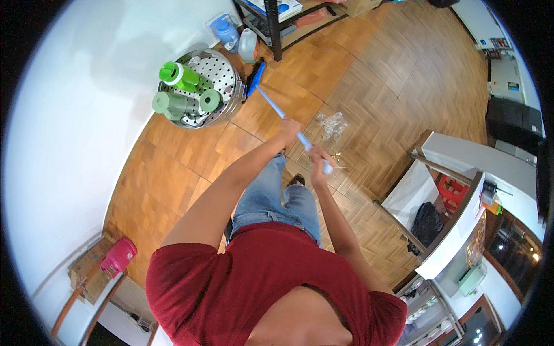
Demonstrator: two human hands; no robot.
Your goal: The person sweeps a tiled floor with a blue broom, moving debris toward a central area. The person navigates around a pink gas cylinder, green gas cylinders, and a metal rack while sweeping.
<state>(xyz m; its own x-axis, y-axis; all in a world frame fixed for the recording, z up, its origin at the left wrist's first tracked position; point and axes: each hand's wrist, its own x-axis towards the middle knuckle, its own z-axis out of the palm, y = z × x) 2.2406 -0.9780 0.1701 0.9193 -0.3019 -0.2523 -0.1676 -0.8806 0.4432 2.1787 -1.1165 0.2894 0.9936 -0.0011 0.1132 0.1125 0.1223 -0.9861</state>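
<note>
A broom with a pale blue handle (272, 103) slants across the floor before me. My left hand (289, 131) is wrapped around the handle's middle, while my right hand (320, 164) grips it close to its top end. The blue broom head (256, 79) with dark bristles is down by the side of a round metal pot (236, 101); I cannot tell if they touch. Crumpled clear plastic (332, 124) lies on the floor ahead of my right hand. Small bits of litter (336, 156) are scattered beside that hand, partly hidden by it.
Green bottles (179, 77) lie on the pot's perforated tray (216, 69). Behind it stand a blue-capped jug (227, 34), a translucent jug (248, 45) and a black-framed shelf (272, 30). A white counter (454, 149) is at right, a pink gas cylinder (120, 256) at lower left.
</note>
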